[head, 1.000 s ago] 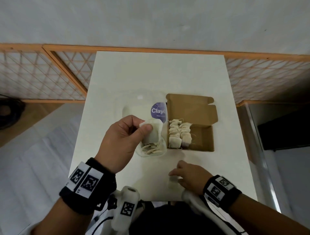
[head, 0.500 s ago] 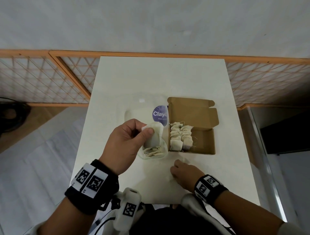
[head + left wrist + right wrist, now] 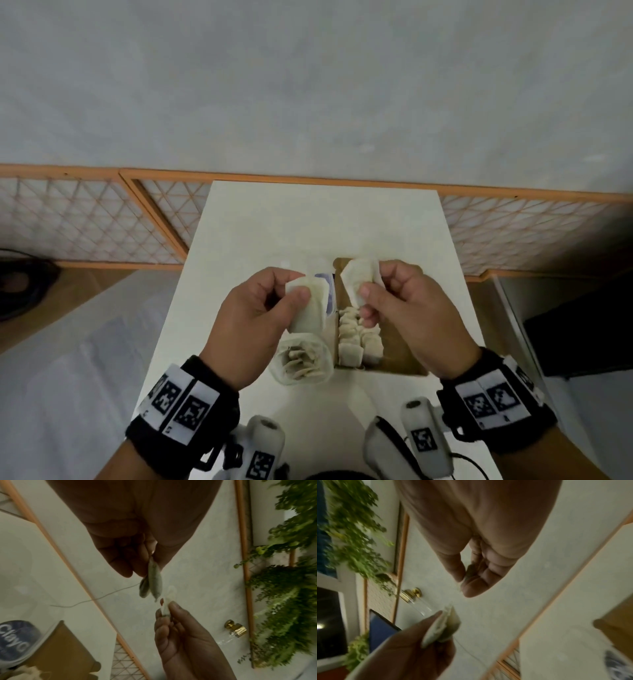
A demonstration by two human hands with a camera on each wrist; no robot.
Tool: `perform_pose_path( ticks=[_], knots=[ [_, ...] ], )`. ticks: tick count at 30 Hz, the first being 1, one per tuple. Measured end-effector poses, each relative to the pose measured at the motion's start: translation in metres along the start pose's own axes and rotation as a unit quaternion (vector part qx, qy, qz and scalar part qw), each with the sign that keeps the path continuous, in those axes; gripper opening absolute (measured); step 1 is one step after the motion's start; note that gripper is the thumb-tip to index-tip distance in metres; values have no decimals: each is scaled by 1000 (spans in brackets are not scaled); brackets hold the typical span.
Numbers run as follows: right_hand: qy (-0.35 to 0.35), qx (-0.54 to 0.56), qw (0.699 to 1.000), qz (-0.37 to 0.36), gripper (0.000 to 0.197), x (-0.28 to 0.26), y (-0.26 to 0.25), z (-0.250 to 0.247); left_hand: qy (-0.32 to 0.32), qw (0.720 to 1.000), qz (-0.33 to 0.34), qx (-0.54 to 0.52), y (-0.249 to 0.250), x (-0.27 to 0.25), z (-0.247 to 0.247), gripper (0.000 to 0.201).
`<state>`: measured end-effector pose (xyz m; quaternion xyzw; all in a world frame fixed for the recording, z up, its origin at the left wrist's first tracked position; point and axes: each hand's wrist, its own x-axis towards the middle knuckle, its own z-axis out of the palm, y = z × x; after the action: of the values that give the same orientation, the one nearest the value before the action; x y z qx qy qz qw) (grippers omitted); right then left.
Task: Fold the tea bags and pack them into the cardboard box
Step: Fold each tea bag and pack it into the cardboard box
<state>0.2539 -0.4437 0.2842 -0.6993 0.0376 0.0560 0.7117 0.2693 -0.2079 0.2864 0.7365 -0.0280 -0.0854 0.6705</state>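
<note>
My left hand [image 3: 296,286] pinches a flat tea bag [image 3: 307,308] above a clear container [image 3: 302,361] that holds several loose tea bags. My right hand [image 3: 375,284] pinches a second tea bag [image 3: 358,279] just right of the first, over the open cardboard box [image 3: 404,356]. Two rows of folded tea bags [image 3: 358,339] fill the box's left end. In the left wrist view the left hand's tea bag [image 3: 152,581] hangs from thumb and fingers, trailing a thin string, with the right hand's tea bag [image 3: 169,600] just below. The right wrist view shows the left hand's tea bag [image 3: 443,626].
The box and container sit on a white table [image 3: 325,222] with a purple-labelled lid [image 3: 327,291] between them. Wood-framed lattice screens [image 3: 102,222] run behind the table. A dark cabinet [image 3: 582,325] stands at the right. Green plants [image 3: 283,574] hang on the wall.
My right hand has risen from the table's front edge with a tea bag to beside my left hand. My left hand keeps its tea bag.
</note>
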Motion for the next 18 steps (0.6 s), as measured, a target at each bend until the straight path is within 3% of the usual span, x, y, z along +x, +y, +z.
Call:
perform_pose_path(
  ticks=[7, 13, 18],
  knots=[
    [41, 53, 997, -49, 7, -1, -29, 5, -78, 994, 49, -51, 29, -3, 5, 11],
    [50, 2, 996, -71, 22, -1, -34, 5, -143, 985, 65, -70, 45, 2, 14, 18],
    [31, -18, 996, -82, 41, -3, -32, 6, -125, 986, 80, -73, 49, 7, 27, 6]
  ],
)
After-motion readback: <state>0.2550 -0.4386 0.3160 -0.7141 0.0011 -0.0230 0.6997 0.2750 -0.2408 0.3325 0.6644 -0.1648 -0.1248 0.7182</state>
